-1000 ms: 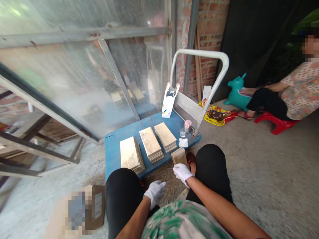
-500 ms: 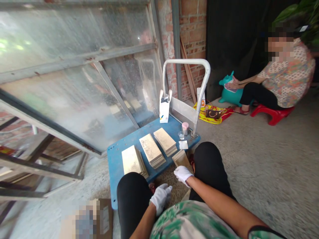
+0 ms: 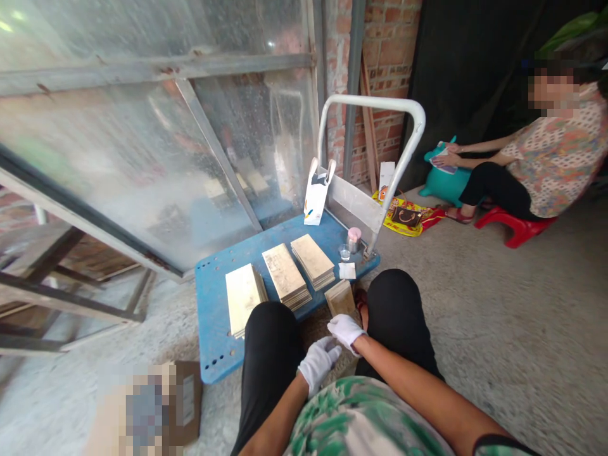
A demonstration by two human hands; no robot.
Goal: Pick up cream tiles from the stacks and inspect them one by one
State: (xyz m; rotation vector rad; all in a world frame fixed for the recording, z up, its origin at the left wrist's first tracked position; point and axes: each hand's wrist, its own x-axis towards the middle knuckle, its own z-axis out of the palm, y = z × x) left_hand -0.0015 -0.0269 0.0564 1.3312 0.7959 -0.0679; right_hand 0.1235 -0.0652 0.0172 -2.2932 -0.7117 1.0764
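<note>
Both my hands wear white gloves and sit low between my knees. My left hand (image 3: 319, 365) reaches towards the right one, its fingers loosely bent and a little apart, with nothing visible in them. My right hand (image 3: 346, 330) has curled fingers just below a small stack of boards (image 3: 340, 297) that stands tilted at the edge of the cart. What that hand grips, if anything, is hidden. On the blue platform cart (image 3: 216, 345) lie three stacks of thin pale boards: a left stack (image 3: 243, 297), a middle stack (image 3: 285, 272) and a right stack (image 3: 311, 258).
A paper bag (image 3: 315, 197), a pink-lidded jar (image 3: 354, 239), a clear cup (image 3: 344, 253) and a white cloth (image 3: 347, 271) are on the cart. Its handle (image 3: 375, 101) rises behind. A cardboard box (image 3: 187, 405) is at lower left. Another person sits on a red stool (image 3: 515, 225) at right.
My left hand has moved up and right, closer to my right hand. My right hand stays near the tilted stack. The view has shifted slightly; the board stacks look unchanged.
</note>
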